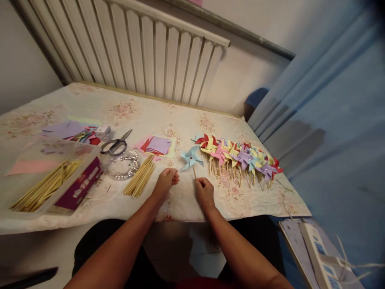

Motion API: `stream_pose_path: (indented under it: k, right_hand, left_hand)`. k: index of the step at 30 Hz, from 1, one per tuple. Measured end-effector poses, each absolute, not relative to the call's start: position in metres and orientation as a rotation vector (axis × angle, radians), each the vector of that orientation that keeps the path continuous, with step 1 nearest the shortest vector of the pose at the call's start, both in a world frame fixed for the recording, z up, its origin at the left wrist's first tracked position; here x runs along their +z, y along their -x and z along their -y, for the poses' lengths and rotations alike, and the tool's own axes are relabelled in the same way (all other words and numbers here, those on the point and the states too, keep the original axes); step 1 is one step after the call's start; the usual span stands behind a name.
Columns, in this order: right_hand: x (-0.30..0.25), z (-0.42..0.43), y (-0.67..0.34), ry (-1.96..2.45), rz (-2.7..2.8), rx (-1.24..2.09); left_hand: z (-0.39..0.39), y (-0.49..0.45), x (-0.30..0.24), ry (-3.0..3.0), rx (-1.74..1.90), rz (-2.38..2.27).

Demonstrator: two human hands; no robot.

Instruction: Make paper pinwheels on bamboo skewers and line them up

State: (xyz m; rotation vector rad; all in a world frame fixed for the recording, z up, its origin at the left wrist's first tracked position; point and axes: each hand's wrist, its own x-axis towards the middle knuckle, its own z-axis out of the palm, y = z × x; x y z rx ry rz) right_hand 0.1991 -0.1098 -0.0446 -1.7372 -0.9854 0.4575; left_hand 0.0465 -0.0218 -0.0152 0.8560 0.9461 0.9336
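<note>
A light blue paper pinwheel (191, 158) with a small red dot at its centre faces up toward me. Its thin wooden stick (194, 172) is pinched in my right hand (205, 193), low over the front part of the table. To the left, my left hand (167, 179) is held apart from the pinwheel, its fingers curled in; whatever they may hold is hidden. Just beyond that hand lies a bundle of wooden sticks (140, 176). Right of the blue pinwheel, several finished pinwheels (237, 154) in red, yellow, pink and purple lie in an overlapping row.
Paper squares (159, 145), scissors (116, 145) and a round clear case of pins (124, 165) lie left of centre. A plastic box (45, 196) holds more sticks. Coloured paper (64, 129) lies behind it. A power strip (320, 253) sits at lower right, near a blue curtain (331, 100).
</note>
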Motion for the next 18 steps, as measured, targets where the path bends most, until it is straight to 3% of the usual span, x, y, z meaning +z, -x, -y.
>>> stream_pose_path:
  k: [18]
  right_hand:
    - [-0.055, 0.097, -0.197, 1.709, 1.141, 0.405]
  left_hand:
    - [-0.003, -0.049, -0.023, -1.037, 0.896, -0.973]
